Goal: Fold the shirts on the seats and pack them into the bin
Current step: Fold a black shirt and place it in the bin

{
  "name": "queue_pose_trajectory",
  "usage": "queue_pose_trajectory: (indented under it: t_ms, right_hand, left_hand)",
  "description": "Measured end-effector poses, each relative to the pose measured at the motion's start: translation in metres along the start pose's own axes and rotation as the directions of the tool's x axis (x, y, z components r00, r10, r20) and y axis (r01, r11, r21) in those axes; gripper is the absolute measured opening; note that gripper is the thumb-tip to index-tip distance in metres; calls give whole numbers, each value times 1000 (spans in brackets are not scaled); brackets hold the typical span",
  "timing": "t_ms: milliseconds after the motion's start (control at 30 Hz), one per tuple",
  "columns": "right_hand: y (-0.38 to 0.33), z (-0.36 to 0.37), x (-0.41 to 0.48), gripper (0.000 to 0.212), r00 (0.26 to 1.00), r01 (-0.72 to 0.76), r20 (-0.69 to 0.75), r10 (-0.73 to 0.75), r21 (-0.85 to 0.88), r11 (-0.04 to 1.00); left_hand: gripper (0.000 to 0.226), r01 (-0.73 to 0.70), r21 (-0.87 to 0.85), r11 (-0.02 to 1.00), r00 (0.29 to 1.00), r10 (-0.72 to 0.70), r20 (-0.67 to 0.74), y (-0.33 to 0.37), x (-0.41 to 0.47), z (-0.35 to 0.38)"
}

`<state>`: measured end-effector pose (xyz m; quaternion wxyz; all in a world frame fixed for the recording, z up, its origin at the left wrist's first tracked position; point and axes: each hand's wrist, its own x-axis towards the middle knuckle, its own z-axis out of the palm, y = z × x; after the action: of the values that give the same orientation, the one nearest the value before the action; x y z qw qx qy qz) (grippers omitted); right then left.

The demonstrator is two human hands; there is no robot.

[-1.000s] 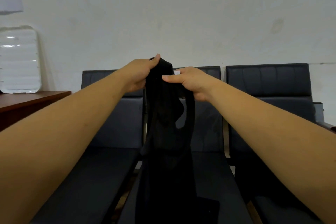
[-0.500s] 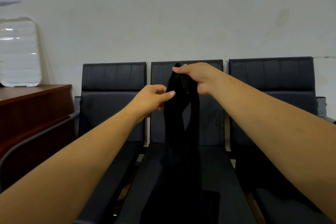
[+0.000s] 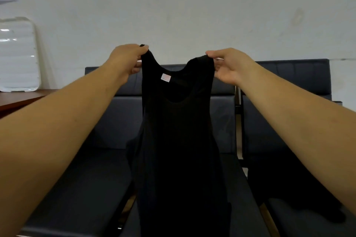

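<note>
Two hands pinch the shirt straps, top hangs open.
Left hand (image 3: 127, 59) and right hand (image 3: 229, 67) grip the black shirt (image 3: 177, 140); keep straps level, lay it flat on the seat (image 3: 81, 184).

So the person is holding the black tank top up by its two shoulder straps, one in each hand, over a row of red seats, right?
Not quite: the seats are dark, nearly black, not red, as the head view shows. The rest holds: the left hand and right hand each pinch one shoulder strap of the black tank top.
</note>
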<state>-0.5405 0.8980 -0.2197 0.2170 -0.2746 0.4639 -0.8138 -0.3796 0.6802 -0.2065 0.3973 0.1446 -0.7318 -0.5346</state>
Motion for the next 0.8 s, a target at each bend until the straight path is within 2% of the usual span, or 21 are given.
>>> queue_pose_trajectory:
  t_ms: [133, 200, 267, 400, 467, 533, 600, 667, 700, 800]
  right_hand:
    - [-2, 29, -7, 4, 987, 96, 146, -65, -222, 970]
    - [1, 41, -11, 16, 973, 127, 229, -40, -378, 917]
    - [8, 48, -12, 33, 967, 144, 256, -4, -529, 836]
    - [22, 55, -9, 22, 972, 183, 235, -28, -672, 717]
    - [26, 56, -6, 9, 977, 184, 207, -53, -693, 697]
    - [27, 58, -3, 7, 985, 161, 160, -71, -665, 730]
    - [28, 62, -1, 14, 992, 121, 101, -75, -602, 790]
    - [29, 67, 0, 22, 995, 95, 73, -64, -566, 819]
    - [31, 69, 1, 23, 996, 90, 70, -60, -565, 820]
    - [36, 67, 8, 23, 997, 72, 40, -60, -561, 825]
  left_hand:
    - [15, -70, 39, 997, 987, 64, 149, 17, -7, 16]
    - [25, -81, 45, 996, 975, 69, 213, 18, -10, 25]
    - [28, -80, 53, 995, 963, 63, 263, 15, -13, 32]
    - [21, -85, 35, 996, 951, 71, 301, 4, -12, 38]
    - [24, -93, -25, 995, 953, 96, 286, -7, -15, 39]
    - [55, -74, -34, 997, 969, 80, 235, -26, -30, 43]
    - [81, -30, 121, 992, 953, -8, 301, -58, -54, 51]
    - [76, 24, 254, 967, 881, -140, 452, -93, -80, 62]
    - [70, 77, 284, 956, 864, -207, 459, -108, -88, 67]
    - [42, 178, 225, 958, 902, -251, 352, -131, -90, 72]
